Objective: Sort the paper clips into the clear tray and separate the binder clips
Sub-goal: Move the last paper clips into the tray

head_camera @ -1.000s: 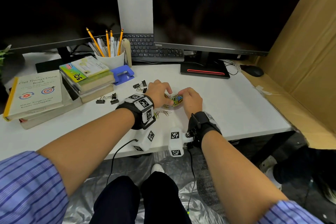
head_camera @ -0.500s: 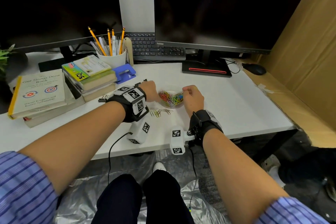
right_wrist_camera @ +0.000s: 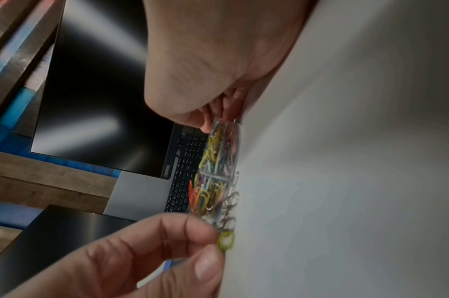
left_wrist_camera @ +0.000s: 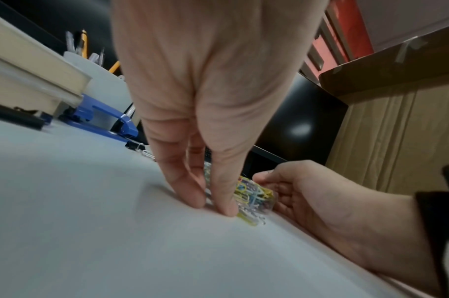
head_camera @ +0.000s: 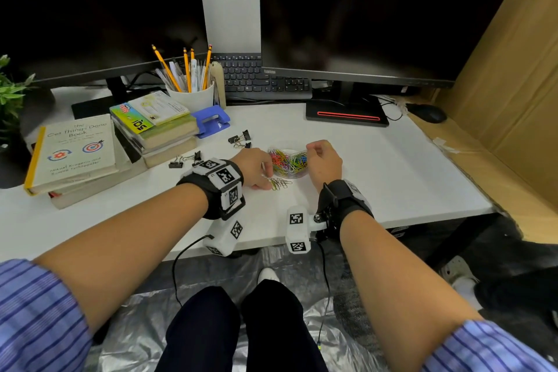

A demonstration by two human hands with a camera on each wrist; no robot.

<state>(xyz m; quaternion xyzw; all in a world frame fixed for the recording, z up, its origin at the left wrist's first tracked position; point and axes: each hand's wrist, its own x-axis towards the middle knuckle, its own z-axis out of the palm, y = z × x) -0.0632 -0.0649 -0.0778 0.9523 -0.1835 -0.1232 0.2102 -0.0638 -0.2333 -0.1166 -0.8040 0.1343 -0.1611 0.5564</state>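
Left hand (head_camera: 255, 167) fingertips pinching loose paper clips (head_camera: 279, 183) on desk (head_camera: 392, 172); right hand (head_camera: 324, 160) grips clear tray (head_camera: 290, 174).

Both my forearms are stretched out in front of me, striped sleeves pushed up, a black strap on each wrist. My left hand (head_camera: 255, 167) points down with thumb and forefinger tips together, pressing flat. My right hand (head_camera: 324, 161) is loosely curled, fingers bent inward toward the left.

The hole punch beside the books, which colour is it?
Blue; the hole punch shows best in the head view.
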